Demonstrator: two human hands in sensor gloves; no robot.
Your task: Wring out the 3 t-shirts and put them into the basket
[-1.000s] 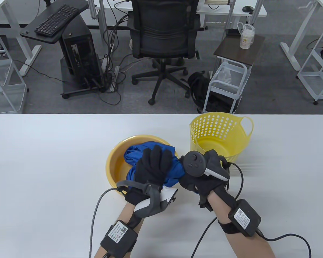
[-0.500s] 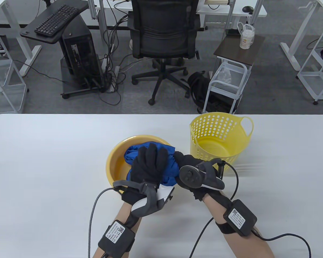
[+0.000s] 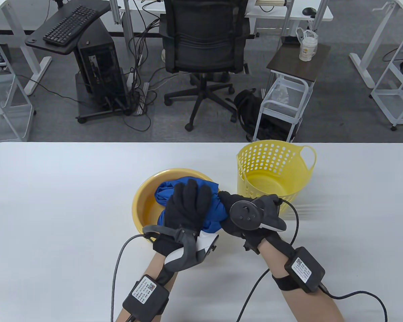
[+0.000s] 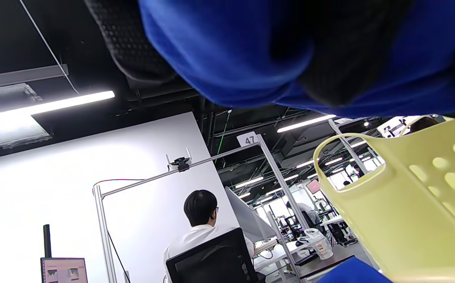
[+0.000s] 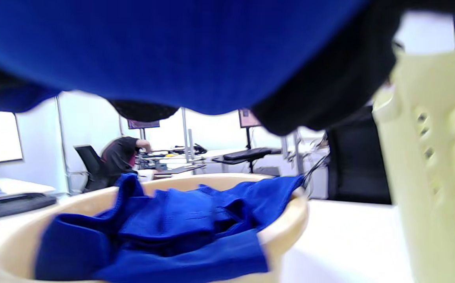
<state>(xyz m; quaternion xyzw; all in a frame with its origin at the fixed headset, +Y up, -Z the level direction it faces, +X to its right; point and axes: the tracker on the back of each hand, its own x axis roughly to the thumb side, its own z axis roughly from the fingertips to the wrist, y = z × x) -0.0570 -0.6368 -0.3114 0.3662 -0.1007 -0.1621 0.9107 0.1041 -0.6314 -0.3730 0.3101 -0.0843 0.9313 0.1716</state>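
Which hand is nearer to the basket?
Right. The right hand grips the shirt just beside the basket; the left hand grips the shirt over the basin, farther left.

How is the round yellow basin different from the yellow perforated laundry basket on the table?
The round yellow basin is low with solid walls; the yellow perforated laundry basket is taller, dotted with holes, with a loop handle. The basin holds blue cloth; the basket looks empty. Both are yellow plastic and stand on the white table.
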